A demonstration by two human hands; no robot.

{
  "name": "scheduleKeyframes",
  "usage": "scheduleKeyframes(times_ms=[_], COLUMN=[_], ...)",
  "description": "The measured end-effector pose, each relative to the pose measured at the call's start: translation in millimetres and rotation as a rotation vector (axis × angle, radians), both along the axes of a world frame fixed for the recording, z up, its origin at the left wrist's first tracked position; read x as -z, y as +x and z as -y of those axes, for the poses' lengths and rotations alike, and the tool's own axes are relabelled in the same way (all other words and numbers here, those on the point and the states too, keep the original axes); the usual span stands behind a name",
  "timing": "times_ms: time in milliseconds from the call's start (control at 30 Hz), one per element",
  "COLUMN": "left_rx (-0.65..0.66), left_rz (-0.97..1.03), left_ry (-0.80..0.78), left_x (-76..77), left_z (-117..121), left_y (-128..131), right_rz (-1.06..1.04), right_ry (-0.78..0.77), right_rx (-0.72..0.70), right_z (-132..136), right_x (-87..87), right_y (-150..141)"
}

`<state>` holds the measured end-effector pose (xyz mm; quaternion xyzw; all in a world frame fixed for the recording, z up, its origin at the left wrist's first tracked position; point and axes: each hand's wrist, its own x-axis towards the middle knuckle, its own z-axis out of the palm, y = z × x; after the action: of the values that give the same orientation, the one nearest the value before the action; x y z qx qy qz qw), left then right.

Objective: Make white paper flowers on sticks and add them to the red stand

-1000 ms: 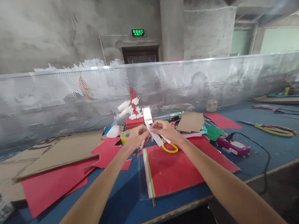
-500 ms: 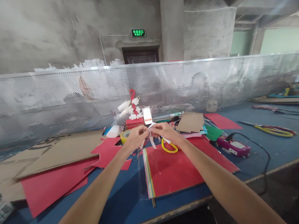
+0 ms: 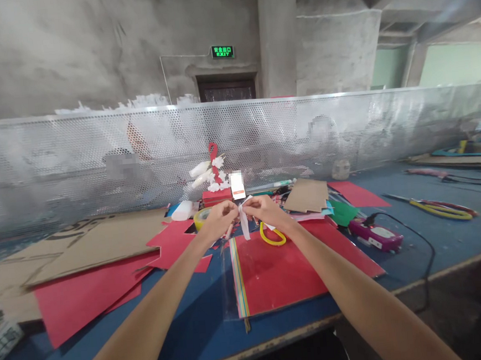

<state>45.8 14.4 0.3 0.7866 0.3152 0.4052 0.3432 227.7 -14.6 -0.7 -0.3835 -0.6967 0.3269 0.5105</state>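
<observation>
My left hand [image 3: 222, 219] is nearly closed, its fingers curled and its thumb and forefinger pinched on a narrow white strip [image 3: 245, 229]. The strip lies between my two sets of fingertips, one end hanging below them. My right hand [image 3: 264, 210], likewise curled, pinches it from the other side.

The blue tabletop [image 3: 194, 330] carries, towards its left end, overlapping brown cardboard [image 3: 100, 246] above red card [image 3: 95, 294]. A yellow roll of tape [image 3: 201, 221] sits just beside my left hand. Towards the far edge, white flower-like pieces [image 3: 217, 185] stand on a red support, with a lit phone [image 3: 237, 187] to their right, beyond my fingertips. Near the middle of the near edge lies a clear-sleeved pack of red sheets [image 3: 289, 276]; a yellow handle loop [image 3: 274, 244] rests over it, just below my right hand. Further right come a small brown cardboard piece [image 3: 307, 195], a purple box [image 3: 380, 236] with a black cord, and a tool with yellow and red handles [image 3: 432, 213].

A perforated metal screen [image 3: 261, 128] runs along the far edge. Behind it I see a grey wall [image 3: 100, 47], a green exit sign [image 3: 222, 51] above a dark doorway [image 3: 227, 87], and a pillar [image 3: 279, 38].
</observation>
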Motion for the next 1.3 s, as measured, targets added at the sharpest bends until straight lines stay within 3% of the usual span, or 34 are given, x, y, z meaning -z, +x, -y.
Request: scheduleKeyframes(times_ms=[267, 500, 767, 1300], left_rx=[0.069, 0.062, 0.077, 0.083], left_rz=[0.060, 0.008, 0.049, 0.043], left_ry=[-0.067, 0.009, -0.063, -0.032], left_x=[5.0, 0.3, 3.8, -0.9], left_z=[-5.2, -0.3, -4.7, 1.7], left_y=[-0.4, -1.6, -1.1, -2.7], right_rz=[-0.019, -0.011, -0.054, -0.031], right_ry=[0.006, 0.035, -0.026, 0.006], right_rx=[0.008, 0.006, 0.003, 0.000], right_z=[-3.1, -1.8, -1.8, -4.6], right_x=[3.3, 0.7, 0.7, 2.8], right_y=[0.1, 1.4, 0.7, 1.9])
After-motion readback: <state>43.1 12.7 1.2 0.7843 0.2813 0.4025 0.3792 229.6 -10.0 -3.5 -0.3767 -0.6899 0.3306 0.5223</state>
